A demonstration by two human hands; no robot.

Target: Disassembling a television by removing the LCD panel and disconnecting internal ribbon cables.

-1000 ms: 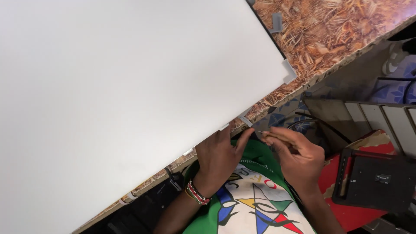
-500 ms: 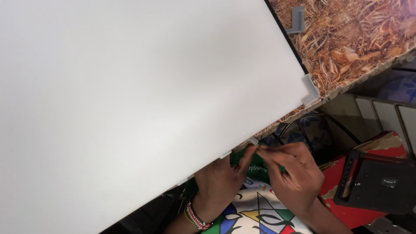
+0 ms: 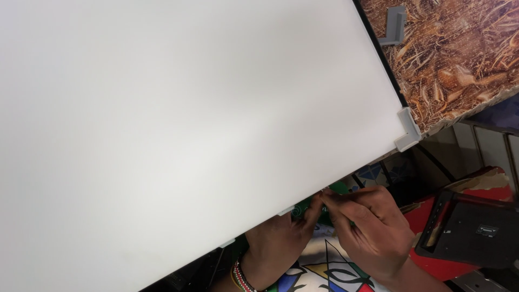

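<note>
A large white flat panel point(image 3: 184, 119) fills most of the head view and lies on a chipboard tabletop point(image 3: 465, 59). A grey plastic corner piece point(image 3: 408, 130) caps its near right corner. Below the panel's near edge, my left hand point(image 3: 278, 243), with a beaded bracelet on the wrist, has its fingertips against that edge. My right hand point(image 3: 370, 232) meets it there, fingers pinched together on something small at the edge. What it pinches is too small to make out.
A loose grey corner bracket point(image 3: 394, 26) lies on the chipboard at the top right. A black device point(image 3: 476, 230) rests on a red surface point(image 3: 427, 265) at the lower right. My patterned shirt point(image 3: 319, 270) shows below the hands.
The view has shifted so the panel covers more of the frame. Both hands have stayed together at the panel's near edge, sliding slightly right along it.
</note>
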